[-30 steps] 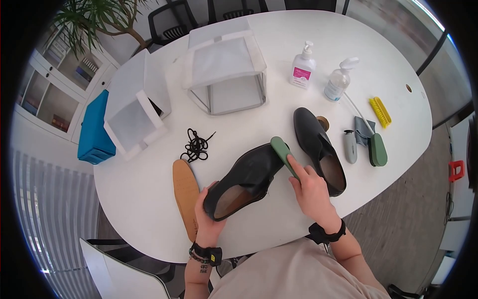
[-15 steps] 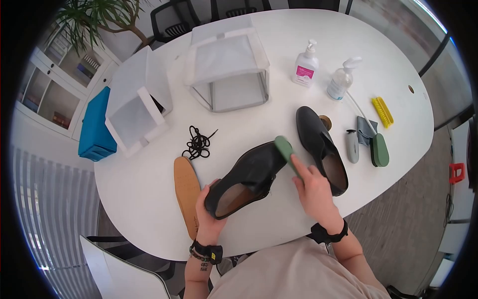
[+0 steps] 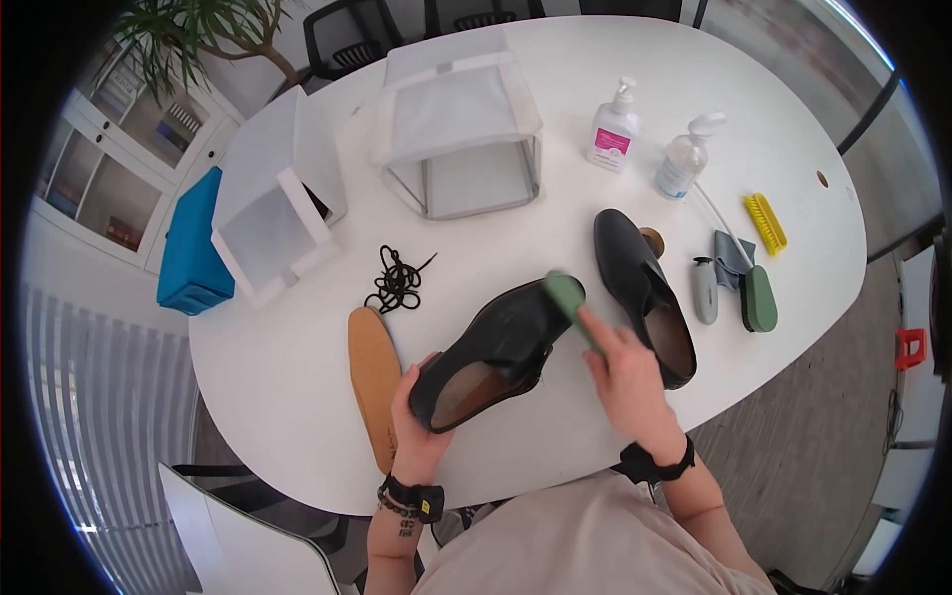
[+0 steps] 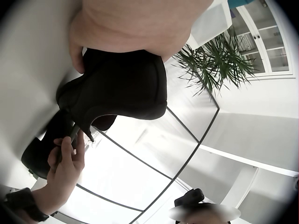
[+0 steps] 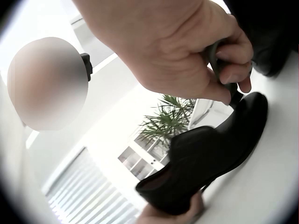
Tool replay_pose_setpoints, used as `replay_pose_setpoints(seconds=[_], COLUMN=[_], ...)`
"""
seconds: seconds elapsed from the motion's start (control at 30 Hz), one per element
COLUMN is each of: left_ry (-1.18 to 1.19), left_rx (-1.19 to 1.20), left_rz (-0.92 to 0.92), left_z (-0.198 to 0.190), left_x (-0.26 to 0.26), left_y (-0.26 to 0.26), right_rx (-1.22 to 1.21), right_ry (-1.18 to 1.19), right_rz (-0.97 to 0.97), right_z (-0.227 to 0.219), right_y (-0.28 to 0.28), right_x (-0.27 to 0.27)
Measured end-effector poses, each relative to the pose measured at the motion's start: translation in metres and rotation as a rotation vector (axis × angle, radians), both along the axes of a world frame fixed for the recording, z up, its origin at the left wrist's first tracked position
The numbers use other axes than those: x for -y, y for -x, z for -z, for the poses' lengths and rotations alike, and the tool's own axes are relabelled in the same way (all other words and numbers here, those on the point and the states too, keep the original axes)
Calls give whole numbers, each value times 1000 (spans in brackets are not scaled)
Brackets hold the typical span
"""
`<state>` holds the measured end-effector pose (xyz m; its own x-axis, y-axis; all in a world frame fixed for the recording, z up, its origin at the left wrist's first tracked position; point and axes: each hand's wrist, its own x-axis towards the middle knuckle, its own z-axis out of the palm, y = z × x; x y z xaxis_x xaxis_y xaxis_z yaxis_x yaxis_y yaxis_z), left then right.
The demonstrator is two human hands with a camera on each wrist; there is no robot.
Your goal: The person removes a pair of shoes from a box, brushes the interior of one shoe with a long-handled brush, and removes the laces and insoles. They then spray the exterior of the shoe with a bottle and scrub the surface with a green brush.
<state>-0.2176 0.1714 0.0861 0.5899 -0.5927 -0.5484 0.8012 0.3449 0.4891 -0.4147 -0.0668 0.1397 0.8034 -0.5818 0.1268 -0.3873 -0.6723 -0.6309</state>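
Note:
My left hand (image 3: 418,431) grips a black leather shoe (image 3: 501,337) round its heel, with the toe pointing up and to the right. My right hand (image 3: 633,382) holds a slim green shoe brush (image 3: 566,296), index finger laid along its back, with its blurred head on the shoe's toe. In the right wrist view, fingers and thumb wrap the brush handle (image 5: 216,60), whose far end meets the toe of the shoe (image 5: 210,149). The second black shoe (image 3: 640,297) lies just beyond my right hand. A tan insole (image 3: 371,382) lies beside my left hand.
Black laces (image 3: 397,282) lie above the insole. Two white mesh boxes stand behind, one at the centre (image 3: 456,109). To the right are a pump bottle (image 3: 613,134), a clear bottle (image 3: 682,164), a yellow brush (image 3: 766,224), another green brush (image 3: 760,299) and a grey bottle (image 3: 705,293).
The green brush has moved in small strokes about the shoe's toe and is blurred now. My left hand keeps its hold on the heel. The whole head view has shifted slightly.

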Motion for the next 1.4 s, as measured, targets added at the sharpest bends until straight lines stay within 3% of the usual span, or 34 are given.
replay_pose_setpoints(seconds=[0.13,0.2,0.27,0.37,0.4,0.47,0.6,0.67,0.73,0.8,0.87,0.97,1.0,1.07,1.2,1.27,1.33,1.4], left_ry=[-3,-8,-4,20,15,3,17,27,33,20,9,13,5,-6,8,8,-6,-2], left_rx=[4,0,0,0,9,11,-13,-20,-24,-19,-13,-16,-11,-10,-5,-8,-8,-4], left_rz=[5,5,3,-7,0,6,-7,-17,-4,1,5,-7,-3,5,-3,-8,-11,-8], left_z=[-3,-1,0,1,1,1,0,1,3,1,-2,-3,-2,-2,-1,2,2,1], left_x=[1,-1,1,0,0,-1,2,1,0,0,2,1,1,0,2,0,0,1], left_y=[0,0,0,0,-1,0,0,-1,-2,0,0,0,-1,0,0,-1,-1,-1], right_rx=[-3,-9,-20,-39,-37,-7,-19,2,9,-5,-43,-6,-3,-8,-26,-23,20,-8], right_ry=[-9,-75,-56,18,21,-36,-29,-15,-33,-104,-137,-19,-17,-99,-88,-25,-44,-173], right_rz=[69,-143,-107,110,105,-84,-69,91,50,-147,-144,102,100,-93,-97,98,64,-133], right_z=[4,-4,-1,13,9,-1,-2,8,1,-12,-12,4,-2,-11,-9,2,-4,-15], right_y=[-2,-2,-6,-13,-13,-8,-8,-11,-8,-5,-6,-9,-9,-3,-2,-4,-2,0], right_x=[2,-13,-10,8,7,-1,-1,8,4,-7,-6,10,10,5,2,9,6,-2])
